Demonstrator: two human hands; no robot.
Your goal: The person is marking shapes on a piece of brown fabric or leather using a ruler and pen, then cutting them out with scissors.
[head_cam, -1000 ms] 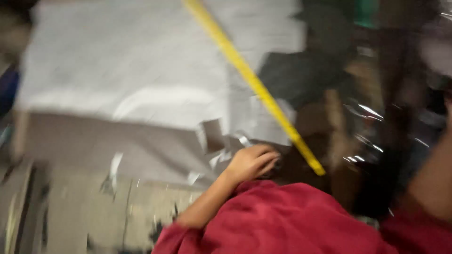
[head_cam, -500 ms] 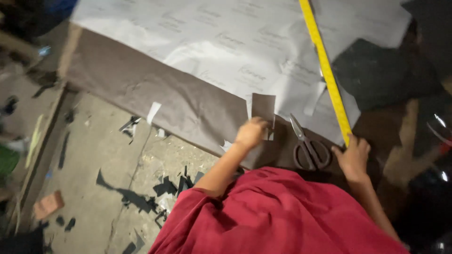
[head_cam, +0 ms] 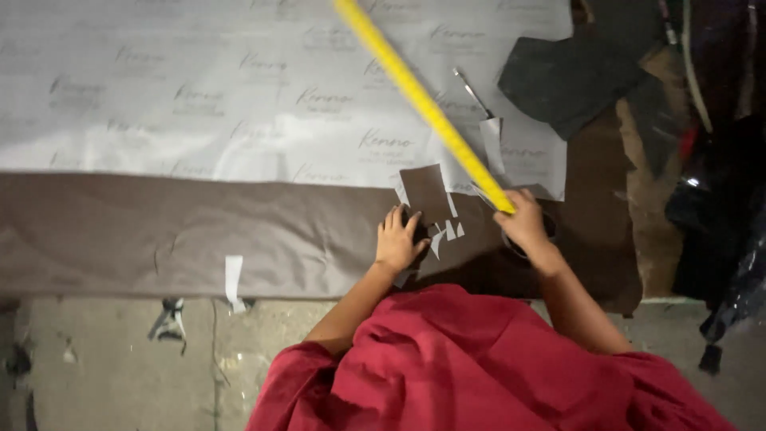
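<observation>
Left hand [head_cam: 399, 239] flat on brown fabric [head_cam: 199, 231], right hand [head_cam: 527, 223] gripping yellow ruler [head_cam: 423, 104]

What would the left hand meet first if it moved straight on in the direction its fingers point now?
Probably the small brown cut piece lying just beyond the left hand, then the white printed sheet; depth is unclear.

Your right hand [head_cam: 527, 223] has moved from beside the scissors onto the yellow measuring tape's [head_cam: 423, 100] end; the scissors are now hidden beneath it.
</observation>
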